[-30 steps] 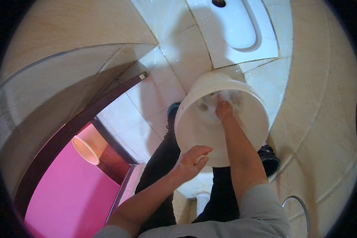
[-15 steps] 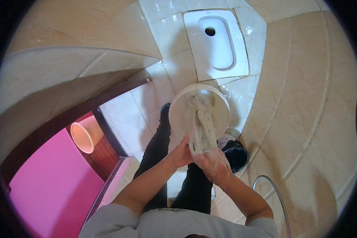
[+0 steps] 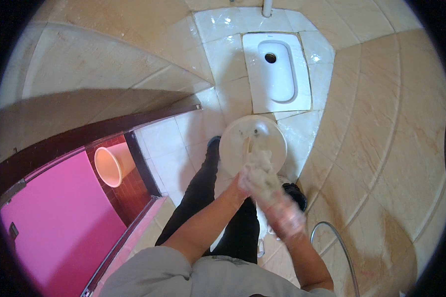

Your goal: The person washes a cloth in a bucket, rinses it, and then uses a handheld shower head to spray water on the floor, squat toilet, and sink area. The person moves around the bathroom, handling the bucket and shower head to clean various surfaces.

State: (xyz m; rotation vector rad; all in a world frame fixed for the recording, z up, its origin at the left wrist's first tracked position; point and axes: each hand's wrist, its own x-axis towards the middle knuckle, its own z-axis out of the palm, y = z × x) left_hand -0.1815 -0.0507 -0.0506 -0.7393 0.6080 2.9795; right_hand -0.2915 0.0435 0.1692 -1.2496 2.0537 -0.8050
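A wet, pale, soapy cloth (image 3: 260, 172) is stretched between my two hands above a round white basin (image 3: 226, 148). My left hand (image 3: 245, 182) is closed on the cloth's left side near the basin's front rim. Lower and to the right, my right hand (image 3: 283, 214) is covered with suds and smeared by motion. It grips the near end of the cloth, though its fingers are not sharp. The far part of the cloth hangs over the basin, and my hands and the cloth hide part of the basin's front.
Beyond the basin is a white squat toilet (image 3: 302, 74) set in tiles. A black bucket-like container (image 3: 296, 195) stands right of my legs. A grey hose (image 3: 339, 232) curves by the right wall. Left, a pink door (image 3: 69, 222) and an orange bucket (image 3: 109, 166) show through the doorway.
My right hand has moved down and right, away from my left hand, with the cloth. The cloth has drawn back toward me and bunched up. The whole view has shifted slightly.
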